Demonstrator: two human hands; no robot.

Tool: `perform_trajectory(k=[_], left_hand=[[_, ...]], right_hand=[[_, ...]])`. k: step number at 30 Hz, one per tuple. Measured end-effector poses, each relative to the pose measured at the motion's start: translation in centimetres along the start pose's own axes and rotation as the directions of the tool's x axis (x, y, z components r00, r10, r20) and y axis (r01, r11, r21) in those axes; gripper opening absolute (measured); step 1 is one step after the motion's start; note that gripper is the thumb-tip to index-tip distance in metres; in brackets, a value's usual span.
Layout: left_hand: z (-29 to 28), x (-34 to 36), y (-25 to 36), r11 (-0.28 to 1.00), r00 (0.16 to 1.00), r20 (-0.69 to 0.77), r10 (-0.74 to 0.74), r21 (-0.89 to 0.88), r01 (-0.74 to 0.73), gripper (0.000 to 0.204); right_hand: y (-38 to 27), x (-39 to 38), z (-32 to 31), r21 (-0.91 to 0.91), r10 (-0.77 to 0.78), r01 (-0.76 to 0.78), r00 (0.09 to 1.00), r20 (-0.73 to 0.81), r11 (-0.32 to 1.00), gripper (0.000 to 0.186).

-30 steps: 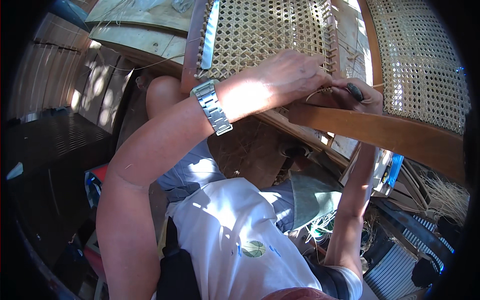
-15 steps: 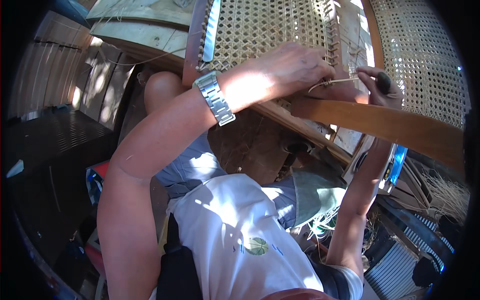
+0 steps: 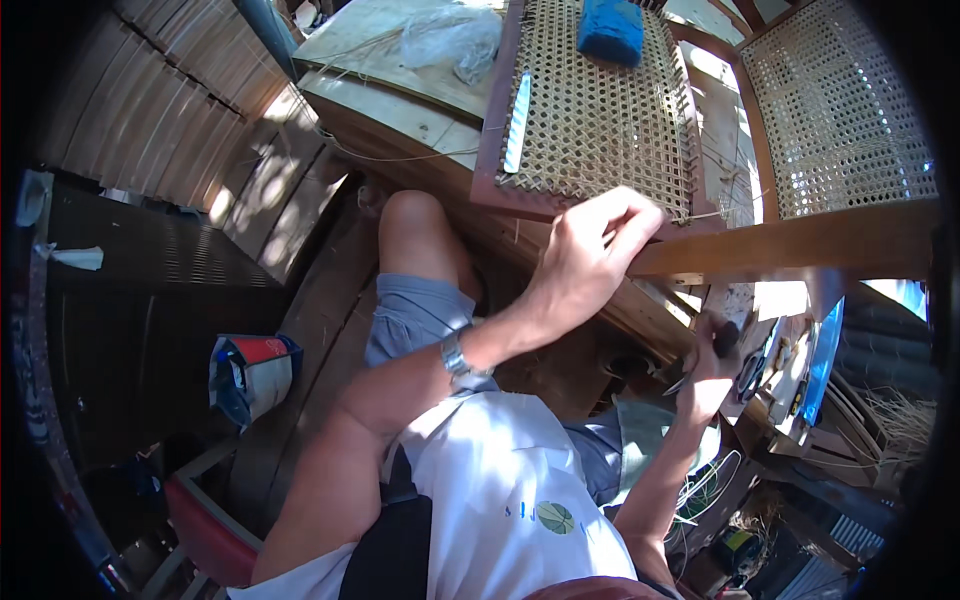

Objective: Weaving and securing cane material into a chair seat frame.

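A woven cane panel (image 3: 600, 120) in a reddish-brown wooden frame (image 3: 487, 165) lies on the bench before me. At its near right corner is my left hand (image 3: 590, 245), thumb and fingers pinched together. A thin pale cane strand (image 3: 703, 216) sticks out to the right from beside those fingertips; the exact grip is partly hidden. My right hand (image 3: 708, 375) is lower, below the wooden rail and apart from the panel. It is closed around a dark-handled tool (image 3: 727, 338), whose thin metallic end points down and left. Its exact kind is unclear.
A blue sponge-like block (image 3: 610, 32) and a pale strip (image 3: 518, 123) lie on the panel. A brown wooden rail (image 3: 800, 245) crosses at right, beneath another cane panel (image 3: 845, 115). A plastic bag (image 3: 455, 40) rests on the bench at the far left.
My right hand has left the panel corner and moved down below the rail. The left hand stays at the corner, its wrist lower. The view has shifted, showing the blue block.
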State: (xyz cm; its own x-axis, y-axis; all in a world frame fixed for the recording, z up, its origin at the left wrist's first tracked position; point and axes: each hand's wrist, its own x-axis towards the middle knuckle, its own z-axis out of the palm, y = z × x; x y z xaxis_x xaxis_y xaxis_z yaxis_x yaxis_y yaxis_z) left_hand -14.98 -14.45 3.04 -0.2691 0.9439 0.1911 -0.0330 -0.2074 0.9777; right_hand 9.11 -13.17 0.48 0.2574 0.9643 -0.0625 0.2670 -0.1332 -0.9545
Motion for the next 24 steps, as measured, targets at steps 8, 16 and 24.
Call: perform_trajectory(k=[8, 16, 24], left_hand=[[0.9, -10.7, -6.3, 0.488, 0.802, 0.191, -0.566, -0.707, 0.512, 0.044], [-3.5, -12.5, -7.6, 0.247, 0.721, 0.146, -0.678, -0.878, 0.410, 0.025], [-18.0, 4.4, -0.7, 0.986, 0.985, -0.172, -0.034, -0.164, 0.005, 0.021]], right_hand=[[-1.0, -11.0, 6.7, -0.114, -0.370, 0.434, 0.857, 0.360, 0.894, 0.012], [-0.9, -14.9, 8.4, -0.073, -0.513, 0.621, 0.702, 0.494, 0.780, 0.015], [1.0, -11.3, 4.3, -0.279, -0.134, 0.301, 0.861, 0.490, 0.912, 0.020]])
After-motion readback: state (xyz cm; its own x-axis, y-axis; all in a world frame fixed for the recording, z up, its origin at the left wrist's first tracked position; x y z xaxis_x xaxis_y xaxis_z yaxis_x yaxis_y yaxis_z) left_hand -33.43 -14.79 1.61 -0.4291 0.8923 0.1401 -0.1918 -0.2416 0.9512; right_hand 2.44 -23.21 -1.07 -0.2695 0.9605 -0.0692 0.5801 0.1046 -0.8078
